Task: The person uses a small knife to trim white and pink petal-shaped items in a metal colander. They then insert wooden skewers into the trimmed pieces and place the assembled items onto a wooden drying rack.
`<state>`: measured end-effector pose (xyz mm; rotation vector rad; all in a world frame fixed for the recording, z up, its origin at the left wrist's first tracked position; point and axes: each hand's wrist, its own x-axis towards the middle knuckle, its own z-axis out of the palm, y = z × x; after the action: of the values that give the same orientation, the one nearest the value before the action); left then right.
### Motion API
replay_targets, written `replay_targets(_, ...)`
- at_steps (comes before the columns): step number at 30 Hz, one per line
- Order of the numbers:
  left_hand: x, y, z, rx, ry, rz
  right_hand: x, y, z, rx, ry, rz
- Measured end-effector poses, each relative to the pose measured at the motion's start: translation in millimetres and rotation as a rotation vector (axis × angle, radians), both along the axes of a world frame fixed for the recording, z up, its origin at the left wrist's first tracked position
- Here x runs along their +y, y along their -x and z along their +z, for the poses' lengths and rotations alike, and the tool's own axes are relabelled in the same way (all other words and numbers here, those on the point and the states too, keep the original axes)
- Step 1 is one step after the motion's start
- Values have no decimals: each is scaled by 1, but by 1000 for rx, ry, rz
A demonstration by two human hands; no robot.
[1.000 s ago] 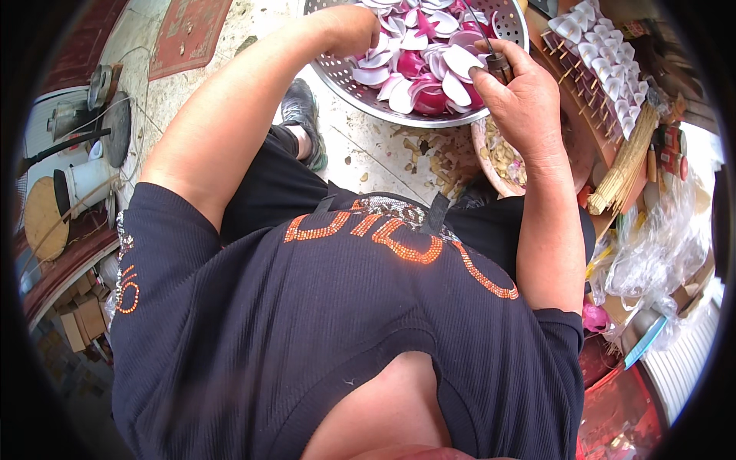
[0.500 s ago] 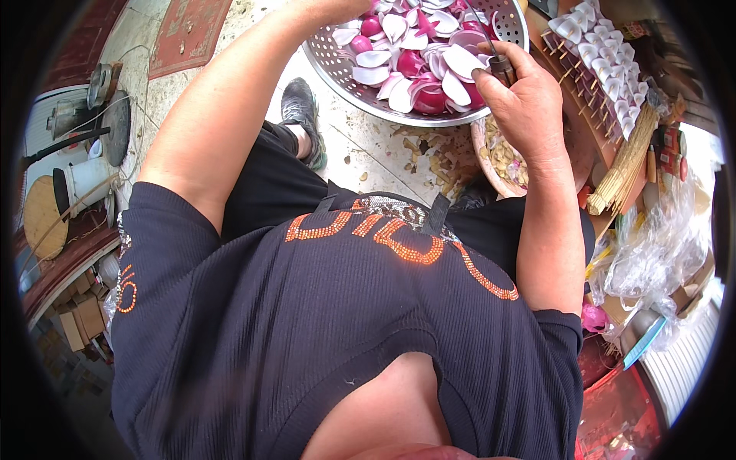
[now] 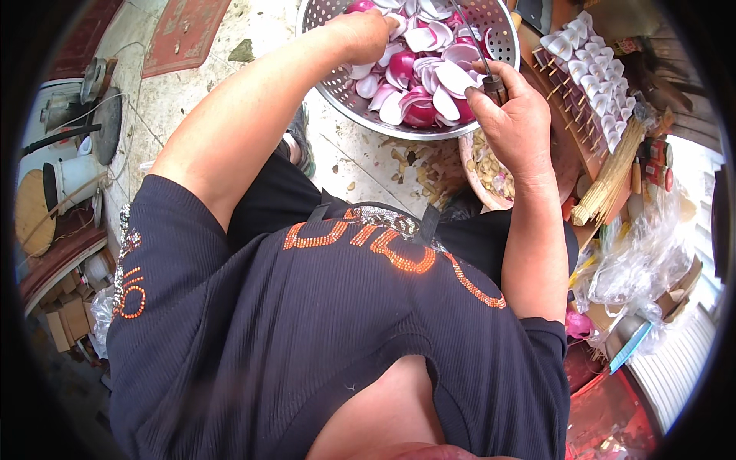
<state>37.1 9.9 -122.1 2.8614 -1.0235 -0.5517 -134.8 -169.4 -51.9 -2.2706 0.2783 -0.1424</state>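
Observation:
A perforated metal colander (image 3: 334, 90) full of cut red onion pieces (image 3: 420, 75), white inside and purple outside, sits at the top of the view. My left hand (image 3: 365, 37) reaches over its left side, fingers closed on a pale onion piece (image 3: 398, 27) among the heap. At the colander's right edge, my right hand (image 3: 520, 116) grips a dark-handled awl (image 3: 494, 89). The thin metal shaft slants up and left across the onions, its tip out of view.
Skewered onion pieces (image 3: 590, 73) are lined up on a wooden table at right, beside a bundle of bamboo skewers (image 3: 613, 172). A tub of peelings (image 3: 491, 170) stands beneath the colander. Clear plastic bags (image 3: 632, 261) heap at right; onion skins litter the floor (image 3: 349, 153).
My left hand has come from the top edge down into view, at the onions. My right hand still holds the awl. The colander sits slightly lower and further left in the picture.

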Motion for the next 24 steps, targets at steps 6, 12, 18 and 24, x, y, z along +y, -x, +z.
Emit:
replay_targets(6, -26, -1, 19, -87, 198, 69, -3, 6, 4, -10, -25, -16)
replay_targets(12, -43, 3, -8, -132, 178, -200, -7, 13, 6, 27, 25, -30)
replay_targets(18, -34, -4, 5, -93, -20, -116, -14, 19, 7, 14, 84, -16)
replay_targets(24, -13, -28, 2, 13, 4, 131, -11, 21, 5, -49, 76, 23)
